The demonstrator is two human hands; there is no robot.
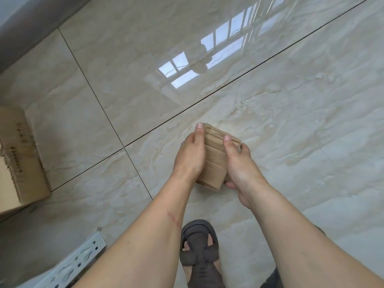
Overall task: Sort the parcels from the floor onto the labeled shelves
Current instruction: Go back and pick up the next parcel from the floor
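Clasping the small cardboard parcel (214, 161) between left hand (190, 156) and right hand (242, 165), keep both palms pressed firmly while lifting.

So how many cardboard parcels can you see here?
2. A small parcel is held between the left hand and right hand; a larger box sits on the floor at the left edge. Others may lie out of view.

head camera looks steeply down, close over floor (270, 121).
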